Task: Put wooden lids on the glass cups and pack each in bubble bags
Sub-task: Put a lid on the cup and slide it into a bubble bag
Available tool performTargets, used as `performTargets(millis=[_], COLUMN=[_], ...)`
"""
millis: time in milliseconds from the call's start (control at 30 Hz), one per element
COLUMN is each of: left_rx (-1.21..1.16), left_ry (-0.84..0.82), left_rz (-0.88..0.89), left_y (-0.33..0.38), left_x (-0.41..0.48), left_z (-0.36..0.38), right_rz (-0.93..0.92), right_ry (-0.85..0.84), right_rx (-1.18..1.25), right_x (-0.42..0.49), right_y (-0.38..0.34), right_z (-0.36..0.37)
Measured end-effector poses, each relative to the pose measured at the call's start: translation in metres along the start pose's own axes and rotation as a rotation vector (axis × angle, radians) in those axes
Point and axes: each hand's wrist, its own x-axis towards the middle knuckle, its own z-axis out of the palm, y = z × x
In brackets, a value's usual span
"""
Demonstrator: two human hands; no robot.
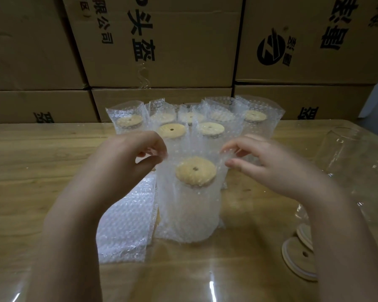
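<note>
A glass cup with a round wooden lid (195,171) stands upright inside a clear bubble bag (188,212) in the middle of the wooden table (42,162). My left hand (138,153) pinches the bag's upper left edge. My right hand (255,158) pinches its upper right edge. Both hands hold the bag's mouth apart above the lid. Behind it stand several packed cups (210,125) in bubble bags, each with a wooden lid on top.
A flat stack of bubble bags (124,227) lies to the left of the cup. Bare glass cups (345,149) stand at the right, with loose wooden lids (299,256) near the right edge. Cardboard boxes (162,51) are stacked behind the table.
</note>
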Motion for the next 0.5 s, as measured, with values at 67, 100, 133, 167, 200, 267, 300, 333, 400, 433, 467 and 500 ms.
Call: performTargets(millis=[67, 100, 133, 167, 200, 267, 300, 333, 400, 433, 467, 500], left_rx=[0.021, 0.032, 0.042, 0.053, 0.068, 0.101, 0.119, 0.14, 0.18, 0.194, 0.209, 0.221], left_ry=[-0.028, -0.038, -0.04, -0.031, -0.007, 0.059, 0.082, 0.098, 0.12, 0.133, 0.146, 0.154], left_rz=[0.02, 0.026, 0.027, 0.024, 0.018, 0.009, 0.005, 0.002, 0.0, -0.004, -0.01, -0.017], left_y=[-0.0008, -0.0006, -0.0006, -0.0009, -0.0011, -0.0003, -0.0002, -0.0002, -0.0003, 0.0001, 0.0006, 0.0012], left_x=[-0.0005, -0.0004, -0.0001, 0.0001, 0.0007, 0.0009, 0.0008, 0.0003, -0.0005, -0.0004, 0.0, 0.0005], left_z=[-0.0008, -0.0006, -0.0001, 0.0009, 0.0016, 0.0016, 0.0011, 0.0004, -0.0004, -0.0002, 0.0005, 0.0018], right_rz=[-0.001, -0.01, -0.021, -0.031, -0.04, -0.042, -0.041, -0.045, -0.068, -0.084, -0.095, -0.098], right_ry=[0.062, 0.101, 0.14, 0.174, 0.207, 0.255, 0.276, 0.303, 0.369, 0.402, 0.427, 0.441], right_rx=[-0.005, -0.014, -0.022, -0.032, -0.041, -0.075, -0.091, -0.104, -0.114, -0.127, -0.153, -0.187], right_x=[0.0015, 0.0021, 0.0026, 0.0033, 0.004, 0.0055, 0.0068, 0.008, 0.0091, 0.0092, 0.0093, 0.0093], right_y=[0.0011, 0.0007, 0.0005, 0.0003, 0.0003, 0.0, 0.0004, 0.0007, 0.0001, 0.0001, 0.0004, 0.0009], right_z=[0.0013, 0.0014, 0.0017, 0.0018, 0.002, 0.0036, 0.0046, 0.0058, 0.0073, 0.0077, 0.0079, 0.0079])
